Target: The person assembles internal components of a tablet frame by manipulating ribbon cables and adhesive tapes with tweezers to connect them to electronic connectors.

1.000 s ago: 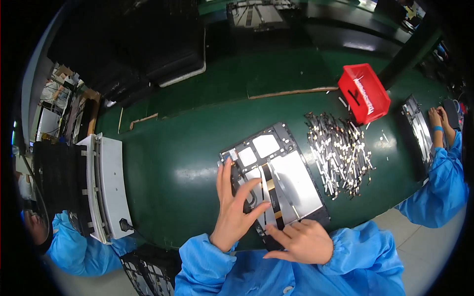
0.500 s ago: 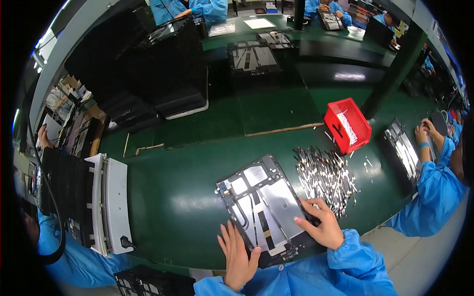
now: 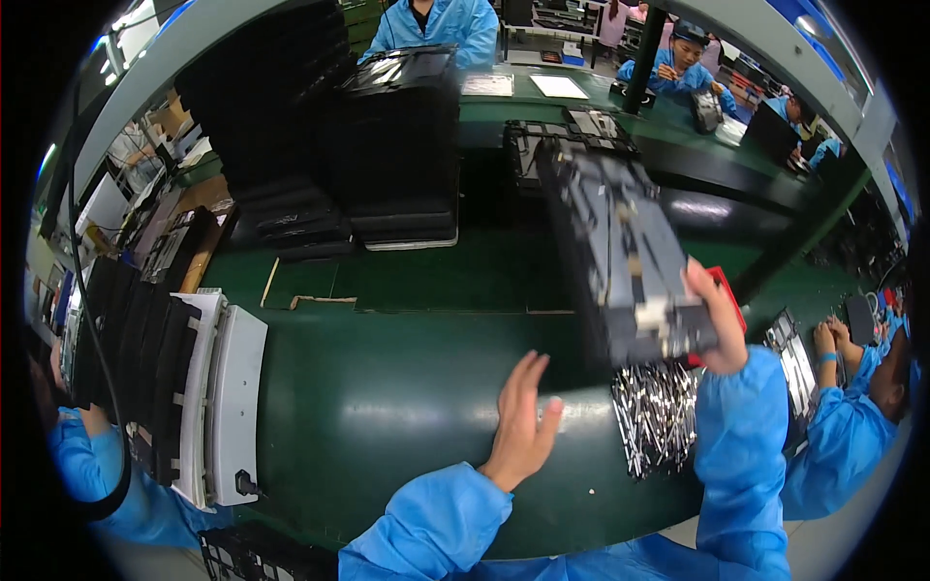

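My right hand (image 3: 719,324) grips an opened tablet (image 3: 635,232) by its near right edge and holds it in the air, tilted and smeared by motion. Grey panels, dark strips and a pale patch show on its inner side. Lower and to the left, my left hand (image 3: 523,426) is over the green table, fingers apart and holding nothing. A heap of short black and silver strips (image 3: 654,416) lies below the tablet. Behind my right hand, the red bin (image 3: 725,286) is mostly hidden.
More opened tablets (image 3: 528,155) lie at the back. Tall black stacks (image 3: 407,184) stand at the back left. A white upright unit (image 3: 237,407) beside black trays (image 3: 145,378) occupies the left. A green post (image 3: 804,228) rises at right, near a co-worker's sleeve (image 3: 833,474).
The tablet has left the table, raised forward and rightward by my right hand. My left hand has let go of its edge and moved up and right. The view has shifted.
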### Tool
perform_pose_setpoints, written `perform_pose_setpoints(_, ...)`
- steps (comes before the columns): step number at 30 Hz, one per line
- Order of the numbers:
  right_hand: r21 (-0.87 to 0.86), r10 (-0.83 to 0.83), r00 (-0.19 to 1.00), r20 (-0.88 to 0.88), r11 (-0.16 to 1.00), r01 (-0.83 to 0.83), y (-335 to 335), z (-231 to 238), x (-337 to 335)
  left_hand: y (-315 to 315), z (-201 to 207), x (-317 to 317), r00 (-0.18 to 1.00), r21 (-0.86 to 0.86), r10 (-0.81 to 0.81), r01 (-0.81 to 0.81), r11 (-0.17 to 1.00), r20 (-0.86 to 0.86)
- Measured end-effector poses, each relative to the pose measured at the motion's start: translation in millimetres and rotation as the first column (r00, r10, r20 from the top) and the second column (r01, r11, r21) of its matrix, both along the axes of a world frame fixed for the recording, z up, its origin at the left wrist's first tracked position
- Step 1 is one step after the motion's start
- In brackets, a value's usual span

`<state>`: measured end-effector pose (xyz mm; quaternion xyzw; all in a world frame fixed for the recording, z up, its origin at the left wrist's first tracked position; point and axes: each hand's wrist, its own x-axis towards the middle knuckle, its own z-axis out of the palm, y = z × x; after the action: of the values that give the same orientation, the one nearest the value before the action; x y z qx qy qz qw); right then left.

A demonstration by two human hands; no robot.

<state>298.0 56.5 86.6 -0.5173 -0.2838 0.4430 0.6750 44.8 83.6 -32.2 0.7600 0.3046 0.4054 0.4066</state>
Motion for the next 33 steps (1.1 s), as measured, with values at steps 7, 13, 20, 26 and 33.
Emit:
perform_pose_setpoints(7,-0.011,-0.056,0.998,0.040,0.998,0.057,167,-9,76,8,10,-10,0.999,0.075,-0.049,0.047,0.996,0.025)
perform_pose_setpoints(13,-0.032,-0.066,0.990,0.122,0.997,0.070,246,-38,108,10,5,-11,0.998,0.093,-0.014,0.009,0.996,0.057)
perform_pose_setpoints(20,-0.170,-0.041,0.882,0.470,0.976,0.136,276,-56,147,11,2,-12,0.999,0.079,-0.014,0.011,0.997,0.037)
perform_pose_setpoints(26,-0.148,-0.067,0.720,0.690,0.962,0.231,275,-65,127,13,3,-14,1.000,0.044,0.000,-0.002,0.999,0.031)
perform_pose_setpoints(33,-0.047,-0.077,0.504,0.860,0.972,0.228,206,-10,137,12,5,-8,1.000,-0.046,-0.019,0.020,0.999,0.021)
